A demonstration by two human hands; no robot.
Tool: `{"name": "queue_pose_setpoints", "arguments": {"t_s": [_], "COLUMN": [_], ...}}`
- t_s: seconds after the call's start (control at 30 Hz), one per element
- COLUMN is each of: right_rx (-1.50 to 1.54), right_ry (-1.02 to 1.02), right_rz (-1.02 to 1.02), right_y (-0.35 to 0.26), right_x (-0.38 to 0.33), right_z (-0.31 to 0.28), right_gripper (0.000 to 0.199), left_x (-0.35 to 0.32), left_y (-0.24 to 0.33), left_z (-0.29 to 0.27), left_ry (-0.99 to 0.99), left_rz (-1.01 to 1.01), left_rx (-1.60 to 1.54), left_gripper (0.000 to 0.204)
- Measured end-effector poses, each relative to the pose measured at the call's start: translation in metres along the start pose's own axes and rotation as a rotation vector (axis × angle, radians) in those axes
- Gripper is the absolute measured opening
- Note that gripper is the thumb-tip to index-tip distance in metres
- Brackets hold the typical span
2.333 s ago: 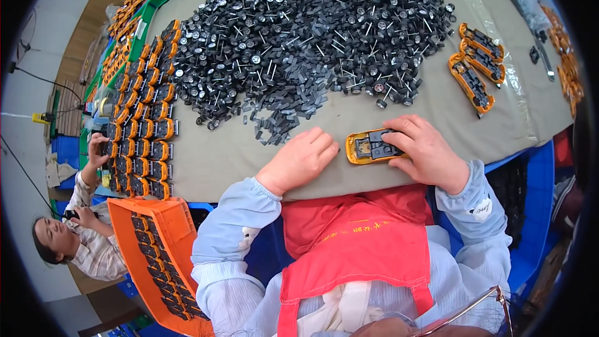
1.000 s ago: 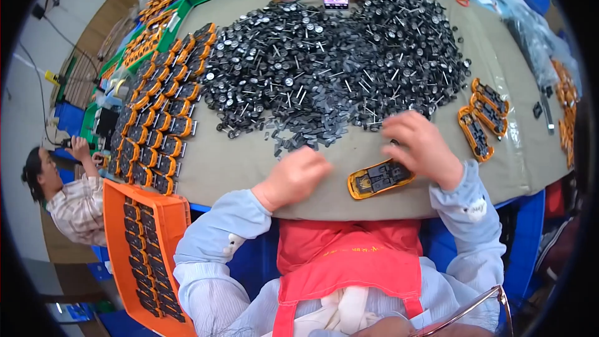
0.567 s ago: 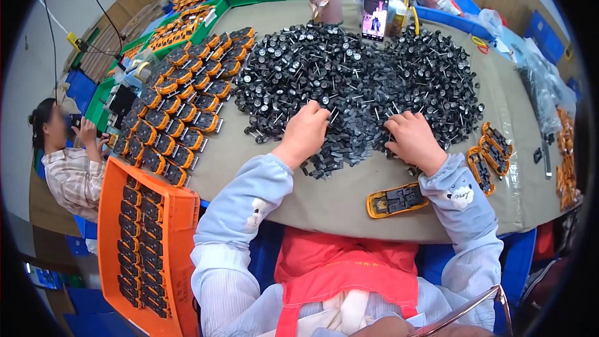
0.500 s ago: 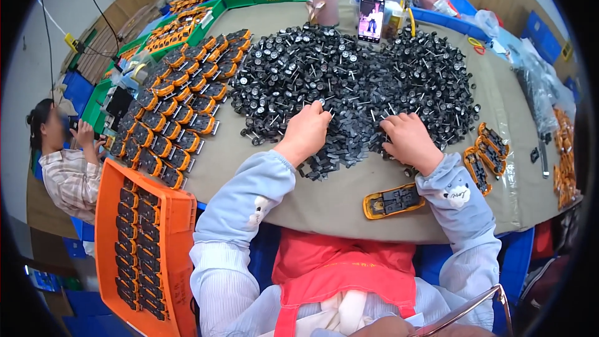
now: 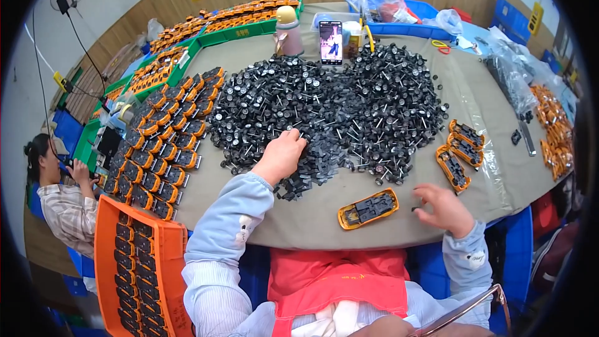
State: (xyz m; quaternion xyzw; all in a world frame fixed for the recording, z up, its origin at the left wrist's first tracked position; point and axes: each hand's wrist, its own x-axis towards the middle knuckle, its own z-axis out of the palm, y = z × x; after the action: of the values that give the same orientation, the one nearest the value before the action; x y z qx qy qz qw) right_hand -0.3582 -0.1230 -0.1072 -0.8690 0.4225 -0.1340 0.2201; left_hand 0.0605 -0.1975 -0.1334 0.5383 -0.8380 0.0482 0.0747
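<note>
My left hand (image 5: pixel 282 156) rests at the near edge of a large heap of small black wheels on metal axles (image 5: pixel 268 97). Its fingers are closed and bent down beside small flat black pieces (image 5: pixel 321 156); what they pinch is hidden. My right hand (image 5: pixel 446 209) is off the heap, thumb and fingers apart, over the cloth. A tiny dark speck shows by its thumb tip. Between the hands and nearer me lies an orange toy car body (image 5: pixel 368 209), black underside up. Several more upturned car bodies (image 5: pixel 462 150) lie to the right.
Rows of orange car bodies with axles (image 5: pixel 165 140) cover the table's left. An orange crate (image 5: pixel 171 256) stands at lower left, green trays (image 5: pixel 240 31) behind. A bottle (image 5: pixel 287 34) and phone (image 5: pixel 331 43) stand beyond the heap. Another person (image 5: pixel 62 193) sits at far left.
My right hand has left the heap and moved right and nearer, its fingers spreading. My left hand stays at the heap. The whole view has shifted.
</note>
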Motion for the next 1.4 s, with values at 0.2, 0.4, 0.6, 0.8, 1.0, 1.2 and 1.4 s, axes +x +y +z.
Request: {"name": "queue_pose_setpoints", "arguments": {"t_s": [0.2,0.4,0.6,0.8,1.0,1.2,1.4], "right_rx": [-0.242,0.477,0.965,0.855,0.700,0.639,0.602], "right_ry": [0.072,0.141,0.137,0.097,0.106,0.191,0.164], "right_rz": [-0.143,0.022,0.083,0.073,0.071,0.076,0.039], "right_y": [-0.006,0.001,-0.007,-0.016,-0.034,-0.042,-0.045], "right_x": [-0.004,0.008,0.014,0.002,0.006,0.011,0.016], "right_z": [0.028,0.035,0.049,0.055,0.063,0.067,0.069], "right_gripper": [0.045,0.043,0.042,0.042,0.042,0.046,0.049], "left_x": [0.007,0.006,-0.002,-0.120,-0.154,-0.132,-0.117], "left_y": [0.003,-0.009,-0.001,0.070,0.088,0.087,0.134], "left_z": [0.010,0.012,-0.010,-0.032,-0.016,-0.034,-0.014], "left_ry": [-0.013,0.146,0.503,0.165,0.039,0.011,0.236], "left_rz": [0.023,-0.090,-0.233,-0.170,-0.103,-0.100,-0.138], "left_rx": [0.226,-0.118,-0.649,-0.498,-0.381,-0.522,-0.833], "left_gripper": [0.014,0.007,0.002,0.017,0.020,0.033,0.051]}}
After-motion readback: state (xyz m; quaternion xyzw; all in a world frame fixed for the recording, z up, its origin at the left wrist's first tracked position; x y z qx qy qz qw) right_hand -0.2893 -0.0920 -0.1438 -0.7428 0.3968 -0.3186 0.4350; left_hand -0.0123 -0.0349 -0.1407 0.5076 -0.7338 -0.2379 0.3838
